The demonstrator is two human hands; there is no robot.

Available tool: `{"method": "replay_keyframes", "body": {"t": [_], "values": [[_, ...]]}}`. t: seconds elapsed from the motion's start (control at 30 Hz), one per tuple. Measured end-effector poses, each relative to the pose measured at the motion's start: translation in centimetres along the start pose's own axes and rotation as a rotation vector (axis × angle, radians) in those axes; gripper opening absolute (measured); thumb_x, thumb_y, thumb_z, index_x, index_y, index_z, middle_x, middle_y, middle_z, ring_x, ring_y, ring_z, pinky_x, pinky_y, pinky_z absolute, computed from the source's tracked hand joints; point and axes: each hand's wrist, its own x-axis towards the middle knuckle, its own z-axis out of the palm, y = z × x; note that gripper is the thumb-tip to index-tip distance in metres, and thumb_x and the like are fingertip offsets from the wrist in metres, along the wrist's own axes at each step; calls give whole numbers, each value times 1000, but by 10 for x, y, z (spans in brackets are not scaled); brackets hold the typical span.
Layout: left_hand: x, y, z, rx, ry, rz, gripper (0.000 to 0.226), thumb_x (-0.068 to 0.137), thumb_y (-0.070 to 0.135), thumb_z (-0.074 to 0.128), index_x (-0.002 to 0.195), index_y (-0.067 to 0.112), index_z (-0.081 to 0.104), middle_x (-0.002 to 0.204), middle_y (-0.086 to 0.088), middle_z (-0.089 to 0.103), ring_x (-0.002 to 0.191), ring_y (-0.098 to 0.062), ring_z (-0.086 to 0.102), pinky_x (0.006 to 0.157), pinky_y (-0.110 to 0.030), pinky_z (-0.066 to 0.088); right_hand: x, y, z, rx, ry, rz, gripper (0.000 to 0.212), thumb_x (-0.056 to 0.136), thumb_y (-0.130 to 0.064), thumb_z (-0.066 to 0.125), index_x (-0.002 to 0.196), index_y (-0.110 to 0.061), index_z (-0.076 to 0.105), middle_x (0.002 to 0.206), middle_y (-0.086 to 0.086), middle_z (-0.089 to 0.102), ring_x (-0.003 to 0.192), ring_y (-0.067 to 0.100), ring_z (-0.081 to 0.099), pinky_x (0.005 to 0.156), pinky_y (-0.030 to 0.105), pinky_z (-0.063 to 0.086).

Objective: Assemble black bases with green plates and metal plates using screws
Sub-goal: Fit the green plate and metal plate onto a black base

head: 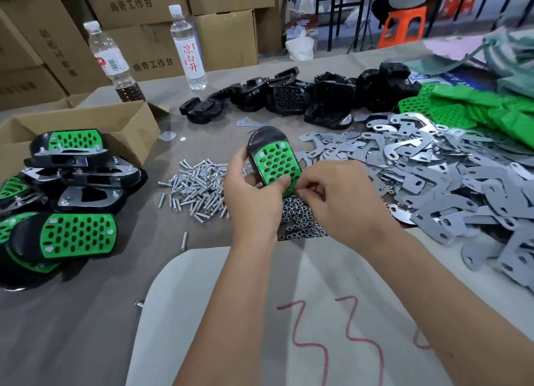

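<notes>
A grey-brown cloth covers the table (86, 328), with a pale sheet (231, 313) marked in red scrawl lying at the near edge. Behind the table stand stacked cartons (138, 10); farther back are dark table legs and an orange stool (404, 24). Two bottles (187, 44) stand at the table's far left, beside an open box (95, 125). Finished pieces (66, 197) are heaped at the left, loose black bases (303, 96) across the far middle, green plates (462, 105) at the far right, and grey metal plates (433, 177) spread over the right side. Screws (196, 189) and nuts (300, 218) lie in piles under the hands. The left hand (254, 195) grips a base with a green plate (274, 160) above the screws, thumb pressed on the plate's near edge. The right hand (332, 195) has curled fingers pinched at that same edge; what they pinch is too small to tell.
</notes>
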Motion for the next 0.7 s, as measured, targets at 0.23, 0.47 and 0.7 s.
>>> {"method": "replay_keyframes", "body": {"t": [0.23, 0.47, 0.7], "values": [[-12, -5, 9, 268, 29, 200, 56, 77, -3, 75, 110, 39, 60, 88, 4, 76, 83, -15, 74, 80, -48, 61, -2, -3, 8, 101, 58, 289, 11, 82, 2, 72, 76, -8, 74, 65, 8, 69, 61, 27, 63, 58, 37, 49], [-12, 0, 16, -262, 17, -87, 49, 87, -11, 71, 127, 15, 59, 104, -14, 74, 96, -32, 77, 75, -45, 65, 2, 14, -6, 1187, -83, 772, 58, 63, -37, 86, 112, -10, 68, 79, 5, 71, 59, 12, 60, 44, 19, 46], [-14, 2, 17, -139, 40, 143, 50, 84, -5, 74, 104, 39, 62, 79, 12, 77, 77, -8, 76, 60, -19, 56, -2, 17, -1, 1275, -63, 579, 47, 75, -23, 83, 117, -8, 72, 107, 18, 73, 86, 19, 72, 70, 31, 61]]}}
